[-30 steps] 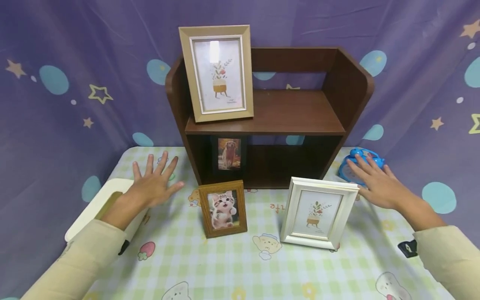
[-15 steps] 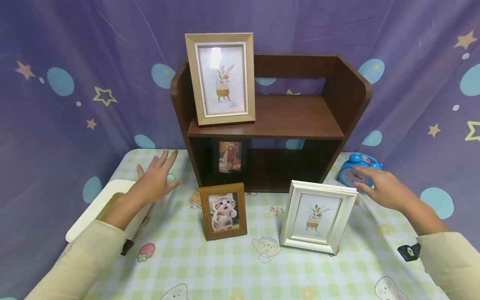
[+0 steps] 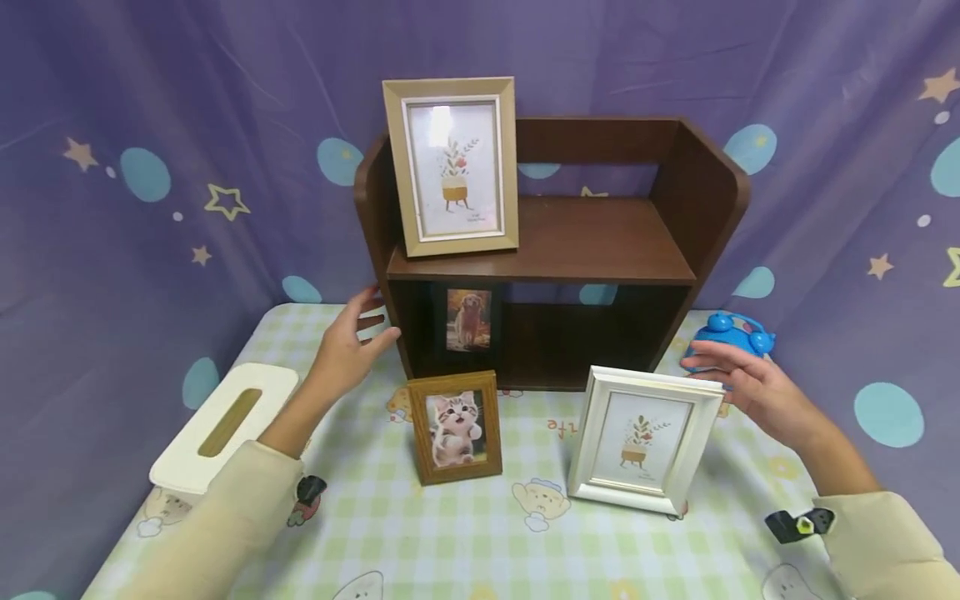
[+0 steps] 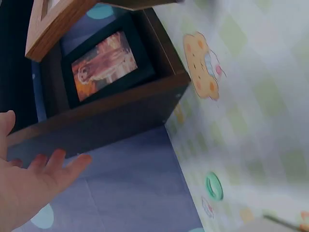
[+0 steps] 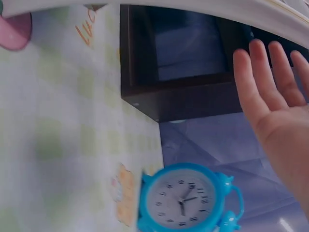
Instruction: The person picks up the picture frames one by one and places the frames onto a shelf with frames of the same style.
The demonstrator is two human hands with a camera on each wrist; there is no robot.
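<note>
My left hand, fingers spread, is beside the left wall of a dark brown two-tier shelf; whether the fingertips touch it I cannot tell. My right hand hovers by the right edge of a white photo frame, fingers extended, partly covering a blue alarm clock in the head view. The right wrist view has the clock face uncovered. A beige photo frame stands on the upper tier. On the lower tier is a dark-framed dog photo. A brown-framed kitten photo stands in front.
A white tissue box with a slotted lid lies at the left of the table, close to my left forearm. A green checked cloth covers the table. Purple curtain hangs behind and at both sides.
My left hand has moved right, from over the tissue box to the shelf's left side. My right hand has turned its fingers inward and dropped slightly. The view has shifted a little.
</note>
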